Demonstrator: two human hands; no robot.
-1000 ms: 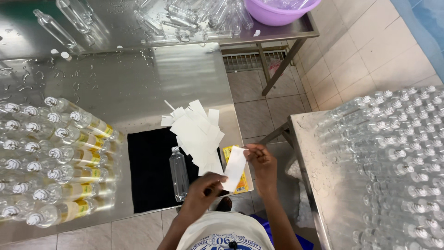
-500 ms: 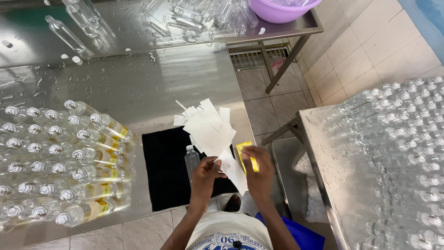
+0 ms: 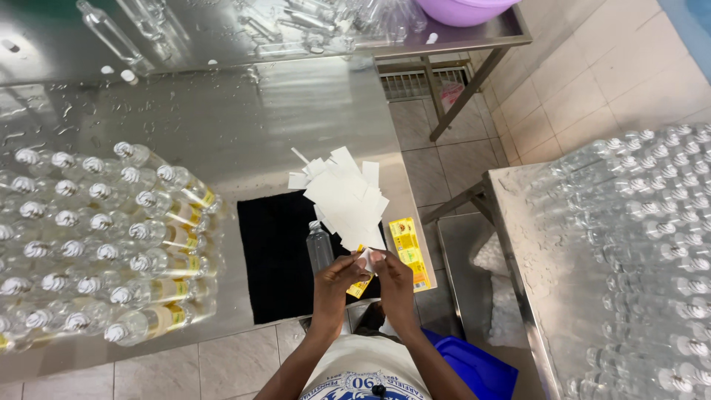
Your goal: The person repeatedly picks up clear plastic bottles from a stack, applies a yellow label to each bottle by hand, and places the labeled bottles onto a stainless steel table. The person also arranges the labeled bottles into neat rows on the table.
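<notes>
A yellow label [image 3: 361, 285] is pinched between both hands, right over the near edge of the black mat [image 3: 278, 252] on the steel surface [image 3: 222, 126]. The left hand [image 3: 337, 275] has its fingers curled closed around the label's lower end, and the right hand [image 3: 386, 268] is closed on it too, fingertips nipping a white backing strip at the top; how much has peeled away is hard to tell at this size. Just beyond the left hand, a small clear bottle [image 3: 319, 247] lies on the mat, cap pointing away from the person, close to the knuckles but whether it touches them is not clear. A loose heap of white backing papers [image 3: 344, 196] spreads over the mat's far right corner and onto the bare steel. A yellow sheet of labels [image 3: 409, 252] lies just right of the hands, along the surface's edge. Out to the left, rows of capped bottles with yellow labels [image 3: 104, 244] lie on their sides, packed together. At the far side, empty clear bottles [image 3: 111, 33] are scattered on wet metal, with a purple basin [image 3: 463, 11] at the corner. To the right, well apart, a second steel table [image 3: 518, 244] carries a dense mass of clear bottles [image 3: 637, 252]. A blue bin [image 3: 466, 367] sits by the person's right leg.
</notes>
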